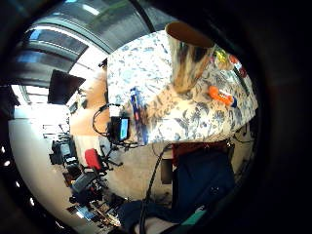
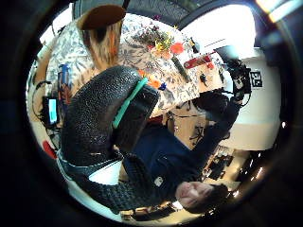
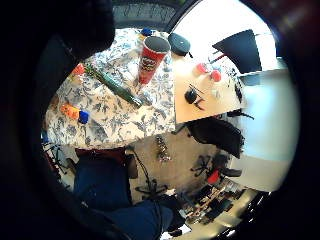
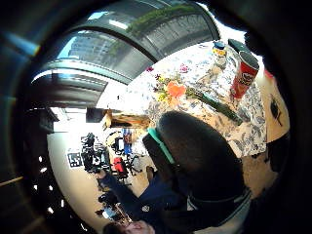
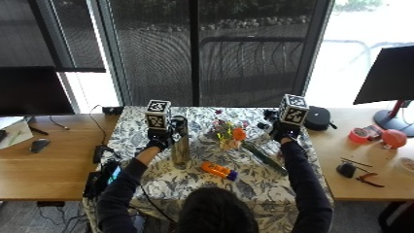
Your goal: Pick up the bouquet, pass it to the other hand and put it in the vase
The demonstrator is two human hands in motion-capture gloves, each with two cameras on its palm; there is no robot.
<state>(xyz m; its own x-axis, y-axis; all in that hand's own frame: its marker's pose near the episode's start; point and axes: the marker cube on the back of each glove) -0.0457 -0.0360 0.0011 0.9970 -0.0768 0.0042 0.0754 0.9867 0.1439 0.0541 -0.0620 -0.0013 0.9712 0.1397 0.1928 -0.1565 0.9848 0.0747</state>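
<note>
Bouquet [image 5: 231, 134] lies flat on table [image 5: 194, 179], beside vase [image 5: 180, 141], stems away from it. Light, floppy, blooms crushable: grab stems. Left hand [image 5: 158, 138], right hand [image 5: 284, 131] hold nothing; finger state unclear.

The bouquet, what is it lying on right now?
The bouquet lies on the floral tablecloth, blooms toward the metal vase, green stems running toward the person's right hand. The cloth hides the tabletop beneath it.
</note>
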